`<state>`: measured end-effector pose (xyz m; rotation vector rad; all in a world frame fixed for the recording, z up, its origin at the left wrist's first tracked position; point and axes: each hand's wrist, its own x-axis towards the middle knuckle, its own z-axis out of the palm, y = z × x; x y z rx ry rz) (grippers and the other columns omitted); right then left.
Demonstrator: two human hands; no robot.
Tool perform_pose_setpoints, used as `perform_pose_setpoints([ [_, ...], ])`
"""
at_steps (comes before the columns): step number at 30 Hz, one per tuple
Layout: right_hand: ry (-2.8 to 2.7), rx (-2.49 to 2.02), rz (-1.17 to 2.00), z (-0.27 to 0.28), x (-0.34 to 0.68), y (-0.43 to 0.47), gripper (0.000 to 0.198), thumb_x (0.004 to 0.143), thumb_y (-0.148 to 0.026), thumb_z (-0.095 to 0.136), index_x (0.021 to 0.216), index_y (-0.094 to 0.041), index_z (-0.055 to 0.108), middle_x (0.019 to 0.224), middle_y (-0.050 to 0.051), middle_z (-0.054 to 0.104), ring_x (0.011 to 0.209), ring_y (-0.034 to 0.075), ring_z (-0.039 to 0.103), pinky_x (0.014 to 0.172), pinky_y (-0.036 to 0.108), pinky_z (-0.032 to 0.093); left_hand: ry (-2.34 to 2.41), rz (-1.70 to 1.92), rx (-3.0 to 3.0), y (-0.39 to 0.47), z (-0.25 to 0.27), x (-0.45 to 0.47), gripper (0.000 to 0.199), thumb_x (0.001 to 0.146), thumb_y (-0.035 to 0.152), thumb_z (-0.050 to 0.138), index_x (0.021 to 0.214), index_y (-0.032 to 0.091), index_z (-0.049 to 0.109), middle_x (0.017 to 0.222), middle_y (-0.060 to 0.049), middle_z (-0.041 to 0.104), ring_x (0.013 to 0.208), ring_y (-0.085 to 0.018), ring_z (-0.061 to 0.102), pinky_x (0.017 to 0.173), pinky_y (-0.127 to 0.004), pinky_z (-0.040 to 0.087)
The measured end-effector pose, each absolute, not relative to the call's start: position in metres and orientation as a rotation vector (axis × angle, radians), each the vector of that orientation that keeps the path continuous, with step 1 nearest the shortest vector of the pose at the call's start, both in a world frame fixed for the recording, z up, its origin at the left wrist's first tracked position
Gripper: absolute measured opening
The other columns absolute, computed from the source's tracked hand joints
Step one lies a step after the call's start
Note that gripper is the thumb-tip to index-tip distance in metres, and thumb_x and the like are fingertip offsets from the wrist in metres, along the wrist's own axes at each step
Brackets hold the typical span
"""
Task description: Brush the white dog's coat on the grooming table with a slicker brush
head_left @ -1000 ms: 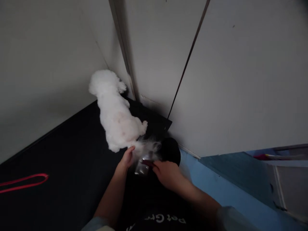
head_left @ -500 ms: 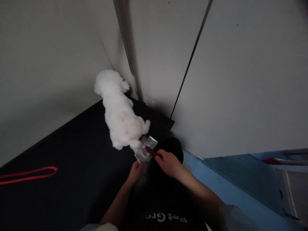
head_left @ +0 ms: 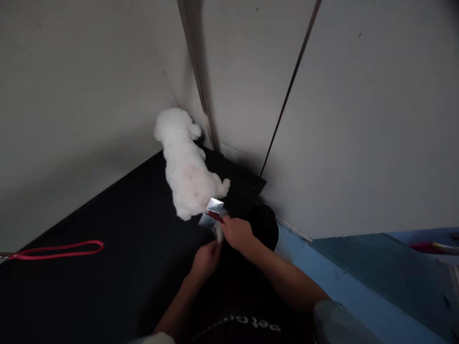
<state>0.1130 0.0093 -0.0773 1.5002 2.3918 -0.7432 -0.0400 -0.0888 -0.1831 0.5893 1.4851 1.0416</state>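
Note:
A fluffy white dog [head_left: 186, 167] is on the black table [head_left: 118, 215], its rump toward me and its head at the far corner. Right behind the rump is a sheet of shiny silver foil [head_left: 215, 205]. My right hand [head_left: 238, 235] is closed on a slim dark red tool [head_left: 215, 216] that lies across the foil; its exact kind is unclear. Just below, my left hand [head_left: 206, 260] pinches the lower end of a blurred white tuft of hair [head_left: 218, 232]. Where the tuft joins the dog is hidden by the foil.
A red loop leash [head_left: 64, 249] lies at the table's left. Pale walls [head_left: 89, 86] rise behind the dog and on the right. Blue floor [head_left: 301, 258] shows at the lower right. A dark apron [head_left: 244, 296] with white lettering covers my front.
The foil has tilted and now catches more light, while my left hand is lower and further from it. A white tuft shows between my hands. The whole view has shifted slightly.

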Motion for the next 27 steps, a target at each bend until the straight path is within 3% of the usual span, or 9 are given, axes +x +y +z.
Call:
perform_pose_setpoints([
  [2, 2.273, 1.573, -0.748, -0.093, 0.115, 0.014, 0.034, 0.100, -0.033, 0.035, 0.111, -0.015, 0.062, 0.101, 0.016, 0.071, 0.095, 0.027, 0.070, 0.077, 0.037, 0.051, 1.633, 1.167, 0.647, -0.075, -0.180, -0.059, 0.003, 0.074, 0.020, 0.074, 0.077, 0.021, 0.073, 0.075, -0.005, 0.069, 0.086, -0.023, 0.063, 0.075, -0.024, 0.042],
  [4, 2.204, 1.626, -0.747, -0.107, 0.127, 0.012, 0.035, 0.100, -0.035, 0.034, 0.109, -0.016, 0.063, 0.099, 0.015, 0.072, 0.093, 0.027, 0.071, 0.076, 0.036, 0.051, 1.609, 1.337, 0.485, -0.052, -0.179, -0.075, 0.013, 0.078, 0.021, 0.071, 0.090, 0.019, 0.073, 0.085, -0.005, 0.073, 0.090, -0.022, 0.065, 0.079, -0.025, 0.045],
  [7, 2.191, 1.670, -0.748, -0.114, 0.151, 0.000, 0.035, 0.099, -0.037, 0.035, 0.106, -0.019, 0.064, 0.097, 0.012, 0.073, 0.090, 0.027, 0.071, 0.075, 0.036, 0.051, 1.379, 1.345, 0.128, -0.007, -0.188, -0.076, 0.009, 0.083, 0.019, 0.064, 0.090, 0.015, 0.067, 0.079, -0.006, 0.073, 0.078, -0.018, 0.067, 0.080, -0.028, 0.049],
  [12, 2.040, 1.690, -0.748, -0.094, 0.183, -0.033, 0.033, 0.098, -0.033, 0.037, 0.107, -0.019, 0.065, 0.096, 0.013, 0.074, 0.089, 0.027, 0.071, 0.072, 0.035, 0.050, 0.993, 1.375, 0.052, 0.026, -0.207, -0.042, 0.029, 0.083, 0.026, 0.067, 0.109, 0.014, 0.061, 0.090, -0.005, 0.073, 0.081, -0.018, 0.069, 0.084, -0.032, 0.052],
  [18, 2.147, 1.671, -0.766, -0.046, 0.167, -0.035, 0.031, 0.097, -0.033, 0.037, 0.105, -0.022, 0.064, 0.091, 0.010, 0.074, 0.085, 0.026, 0.071, 0.069, 0.032, 0.049, 0.947, 1.201, 0.018, 0.020, -0.206, -0.048, 0.023, 0.086, 0.021, 0.058, 0.106, 0.013, 0.064, 0.083, -0.005, 0.073, 0.078, -0.020, 0.070, 0.082, -0.033, 0.053],
  [22, 2.355, 1.683, -0.787, -0.072, 0.127, -0.009, 0.029, 0.099, -0.035, 0.039, 0.115, -0.022, 0.059, 0.100, 0.009, 0.072, 0.093, 0.023, 0.069, 0.075, 0.029, 0.049, 1.009, 1.101, -0.041, 0.025, -0.197, -0.059, 0.020, 0.088, 0.021, 0.051, 0.096, 0.010, 0.065, 0.064, -0.004, 0.068, 0.063, -0.020, 0.067, 0.075, -0.034, 0.054],
  [27, 2.066, 1.730, -0.826, -0.112, 0.171, -0.037, 0.030, 0.098, -0.030, 0.037, 0.117, -0.022, 0.060, 0.095, 0.009, 0.074, 0.086, 0.025, 0.071, 0.069, 0.031, 0.049, 0.973, 1.087, 0.049, 0.030, -0.194, -0.056, 0.024, 0.091, 0.029, 0.051, 0.103, 0.013, 0.065, 0.083, -0.008, 0.073, 0.077, -0.023, 0.070, 0.079, -0.037, 0.053],
])
